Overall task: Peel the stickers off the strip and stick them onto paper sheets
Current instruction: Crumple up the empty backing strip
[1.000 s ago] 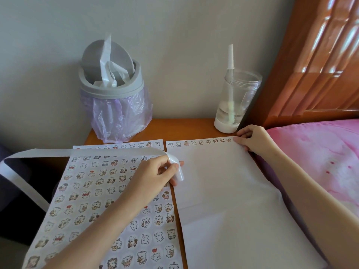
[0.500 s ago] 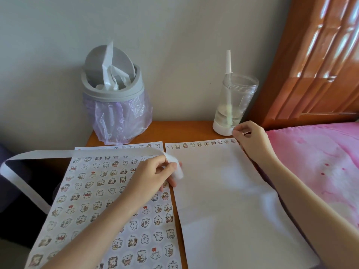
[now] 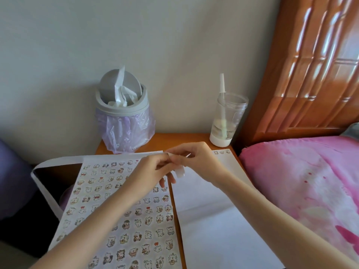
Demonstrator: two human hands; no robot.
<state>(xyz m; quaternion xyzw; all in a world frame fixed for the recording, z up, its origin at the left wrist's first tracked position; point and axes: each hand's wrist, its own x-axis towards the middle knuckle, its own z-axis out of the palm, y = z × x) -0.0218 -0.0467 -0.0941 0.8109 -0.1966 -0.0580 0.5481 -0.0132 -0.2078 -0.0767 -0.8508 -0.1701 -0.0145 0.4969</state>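
While pinched, strip [image 3: 62, 160] crosswise, end [image 3: 179, 172] down.

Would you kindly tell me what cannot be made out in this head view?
Peeling point: head view, hidden by left hand and right hand pinching the strip.
Right sheet top row: head view, mostly behind the right hand.
Left sheet near end: head view, cut by frame bottom.

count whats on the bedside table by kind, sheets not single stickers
paper sheets: 2, the sticker-covered sheet and the mostly blank sheet
sticker strip: 1, partly hanging off the left edge
lidded bin: 1
cup with straw: 1
total: 5
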